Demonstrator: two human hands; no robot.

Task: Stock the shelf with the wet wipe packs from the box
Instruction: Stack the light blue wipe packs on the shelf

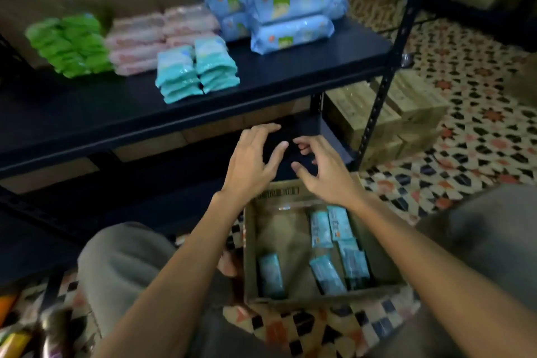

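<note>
The small teal wet wipe packs [321, 229] look light, soft and slick in their film, so a pinch across the flat middle seems safer than taking a crimped end. Five or so lie loose in the open cardboard box [250, 256] on the floor, mostly toward its right side. Above its far rim the left hand [252, 158] and right hand [322, 167] hover with fingers spread, empty. The dark shelf [290, 67] holds two teal stacks [197, 70]
</note>
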